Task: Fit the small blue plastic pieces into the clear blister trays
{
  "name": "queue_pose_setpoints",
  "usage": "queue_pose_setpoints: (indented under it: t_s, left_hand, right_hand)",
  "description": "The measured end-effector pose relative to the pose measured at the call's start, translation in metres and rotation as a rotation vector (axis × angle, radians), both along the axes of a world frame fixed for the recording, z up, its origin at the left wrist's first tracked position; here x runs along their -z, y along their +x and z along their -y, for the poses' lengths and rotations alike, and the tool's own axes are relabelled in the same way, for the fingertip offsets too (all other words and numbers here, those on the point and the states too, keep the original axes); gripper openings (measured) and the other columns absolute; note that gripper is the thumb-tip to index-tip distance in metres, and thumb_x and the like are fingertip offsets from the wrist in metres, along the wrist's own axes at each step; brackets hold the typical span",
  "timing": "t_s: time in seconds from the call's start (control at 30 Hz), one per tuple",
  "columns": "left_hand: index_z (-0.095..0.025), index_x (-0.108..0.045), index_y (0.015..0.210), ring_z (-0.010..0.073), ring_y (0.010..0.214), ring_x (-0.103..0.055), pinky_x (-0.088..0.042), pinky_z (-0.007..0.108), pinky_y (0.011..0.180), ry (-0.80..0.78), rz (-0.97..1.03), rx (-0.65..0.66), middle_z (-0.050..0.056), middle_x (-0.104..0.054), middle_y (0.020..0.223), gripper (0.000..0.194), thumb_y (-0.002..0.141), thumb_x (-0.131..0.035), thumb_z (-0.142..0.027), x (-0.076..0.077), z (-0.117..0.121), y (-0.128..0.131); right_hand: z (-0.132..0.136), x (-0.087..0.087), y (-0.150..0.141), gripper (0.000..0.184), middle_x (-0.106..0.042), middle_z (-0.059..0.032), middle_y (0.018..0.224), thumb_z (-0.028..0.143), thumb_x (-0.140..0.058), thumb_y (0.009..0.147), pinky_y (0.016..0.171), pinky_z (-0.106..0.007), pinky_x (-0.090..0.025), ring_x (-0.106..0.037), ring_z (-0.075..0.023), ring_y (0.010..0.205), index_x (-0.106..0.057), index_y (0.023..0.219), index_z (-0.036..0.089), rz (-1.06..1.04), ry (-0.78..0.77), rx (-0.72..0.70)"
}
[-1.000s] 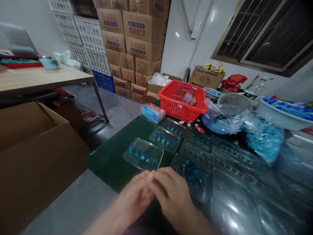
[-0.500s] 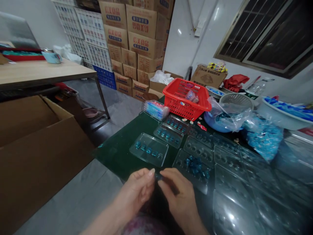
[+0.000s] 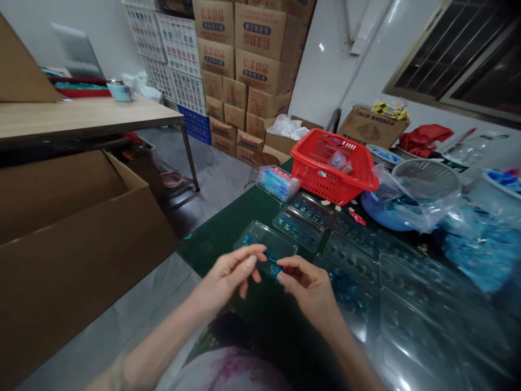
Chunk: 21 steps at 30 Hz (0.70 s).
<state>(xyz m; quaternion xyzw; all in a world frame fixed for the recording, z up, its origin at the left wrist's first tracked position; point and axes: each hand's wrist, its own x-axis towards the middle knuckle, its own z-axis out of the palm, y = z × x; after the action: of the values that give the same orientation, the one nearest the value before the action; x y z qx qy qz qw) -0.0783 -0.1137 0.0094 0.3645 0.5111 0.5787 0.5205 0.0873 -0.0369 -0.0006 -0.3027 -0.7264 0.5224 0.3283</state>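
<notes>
My left hand (image 3: 230, 271) and my right hand (image 3: 307, 282) meet over the near edge of a dark green table (image 3: 215, 239). My right hand pinches a small blue piece (image 3: 275, 270) between thumb and forefinger. My left hand's fingers are curled just beside it, over a clear plastic blister tray (image 3: 266, 247) holding a few blue pieces. Two more clear trays with blue pieces (image 3: 299, 228) lie behind it. A tray heaped with loose blue pieces (image 3: 345, 285) sits right of my right hand.
A red basket (image 3: 331, 171) stands at the back of the table, with a clear bag over a blue bowl (image 3: 407, 203) to its right. Several empty clear trays (image 3: 427, 304) cover the right side. A large open cardboard box (image 3: 73, 228) stands on the floor at left; stacked cartons (image 3: 248, 70) line the wall.
Both hands have moved forward over the nearest clear tray and parted slightly. The view has swung left and the table now sits further right.
</notes>
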Motion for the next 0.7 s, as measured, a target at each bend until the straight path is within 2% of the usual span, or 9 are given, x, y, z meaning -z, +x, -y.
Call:
queue_pose_setpoints:
  t_s: [0.1, 0.2, 0.23, 0.37, 0.47, 0.53, 0.6, 0.7]
  left_hand:
    - [-0.015, -0.061, 0.100, 0.0080, 0.045, -0.046, -0.034, 0.018, 0.039, -0.016, -0.097, 0.109, 0.001, -0.056, 0.060, 0.032, 0.076, -0.053, -0.034, 0.001, -0.002, 0.015]
    - [-0.012, -0.065, 0.079, 0.0067, 0.042, -0.042, -0.031, 0.016, 0.037, -0.046, -0.154, 0.027, -0.002, -0.050, 0.049, 0.021, 0.071, -0.060, -0.032, 0.003, -0.002, 0.018]
    - [-0.013, -0.064, 0.077, 0.0070, 0.042, -0.042, -0.031, 0.016, 0.037, -0.056, -0.141, -0.013, -0.002, -0.050, 0.048, 0.021, 0.069, -0.061, -0.032, 0.005, -0.002, 0.017]
    - [-0.016, -0.061, 0.079, 0.0078, 0.046, -0.043, -0.031, 0.017, 0.039, -0.038, -0.039, -0.187, -0.002, -0.051, 0.054, 0.020, 0.070, -0.060, -0.034, 0.012, 0.000, 0.020]
    - [-0.015, -0.060, 0.075, 0.0061, 0.046, -0.041, -0.031, 0.017, 0.041, -0.032, 0.036, -0.159, -0.001, -0.051, 0.058, 0.019, 0.073, -0.057, -0.034, 0.016, 0.001, 0.031]
    - [-0.015, -0.061, 0.081, 0.0059, 0.047, -0.041, -0.031, 0.017, 0.043, -0.020, 0.113, -0.124, 0.000, -0.053, 0.062, 0.019, 0.074, -0.057, -0.032, 0.018, 0.002, 0.039]
    - [-0.015, -0.060, 0.087, 0.0060, 0.048, -0.041, -0.032, 0.017, 0.043, -0.003, 0.177, -0.143, 0.001, -0.053, 0.065, 0.020, 0.074, -0.058, -0.031, 0.020, 0.001, 0.044]
    - [-0.018, -0.059, 0.094, 0.0058, 0.051, -0.042, -0.033, 0.017, 0.044, 0.028, 0.159, -0.227, 0.000, -0.052, 0.067, 0.022, 0.075, -0.056, -0.029, 0.020, 0.002, 0.046]
  right_hand:
    - [0.007, -0.006, -0.003, 0.014, -0.060, -0.0011, 0.081, 0.018, -0.054, 0.076, 0.064, -0.024, -0.047, -0.057, -0.0128, 0.073, -0.061, 0.088, 0.021, 0.024, 0.122, -0.039]
    - [0.011, -0.004, -0.006, 0.014, -0.060, -0.0016, 0.082, 0.017, -0.054, 0.076, 0.064, -0.024, -0.046, -0.056, -0.0133, 0.073, -0.062, 0.087, 0.021, 0.046, 0.226, 0.005]
    - [0.012, -0.002, -0.006, 0.014, -0.060, -0.0018, 0.082, 0.017, -0.054, 0.076, 0.063, -0.024, -0.046, -0.056, -0.0135, 0.073, -0.061, 0.088, 0.021, 0.049, 0.238, 0.034]
    - [0.019, 0.006, -0.011, 0.014, -0.060, -0.0002, 0.079, 0.018, -0.055, 0.075, 0.061, -0.024, -0.047, -0.057, -0.0127, 0.068, -0.059, 0.088, 0.021, 0.025, 0.239, 0.252]
    - [0.027, 0.010, -0.016, 0.012, -0.059, -0.0008, 0.081, 0.017, -0.056, 0.074, 0.063, -0.024, -0.046, -0.057, -0.0134, 0.072, -0.057, 0.085, 0.021, -0.001, 0.322, 0.377]
    - [0.032, 0.011, -0.017, 0.009, -0.059, -0.0021, 0.084, 0.016, -0.056, 0.074, 0.066, -0.025, -0.046, -0.056, -0.0146, 0.077, -0.057, 0.082, 0.021, -0.027, 0.386, 0.412]
    - [0.036, 0.013, -0.016, 0.010, -0.059, -0.0027, 0.087, 0.015, -0.055, 0.075, 0.069, -0.027, -0.046, -0.056, -0.0153, 0.081, -0.057, 0.082, 0.021, -0.058, 0.409, 0.430]
    - [0.038, 0.014, -0.012, 0.013, -0.059, -0.0022, 0.088, 0.015, -0.057, 0.074, 0.072, -0.027, -0.046, -0.057, -0.0150, 0.082, -0.058, 0.085, 0.021, -0.125, 0.265, 0.409]
